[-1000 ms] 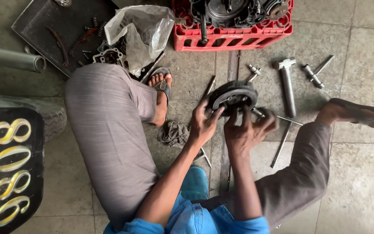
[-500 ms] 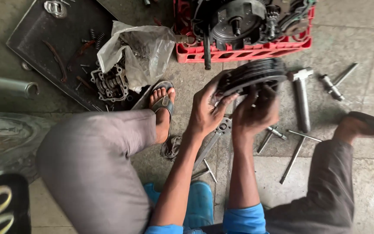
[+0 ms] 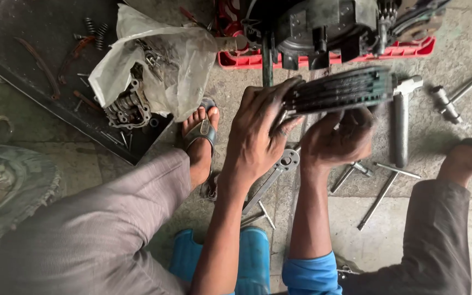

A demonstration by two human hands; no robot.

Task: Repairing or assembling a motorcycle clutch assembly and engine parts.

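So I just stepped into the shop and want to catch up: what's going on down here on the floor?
A person sits low on a blue stool, both hands on a dark round stack of plates, seen edge-on. The left hand grips its near-left side and the right hand supports it from below. It is held up just in front of an engine block sitting in a red crate. Loose metal tools lie on the concrete floor around them.

Soft, even daylight; faint shadows, no glare. Motion blur smears the round stack of plates (image 3: 338, 90); floor stays sharp.
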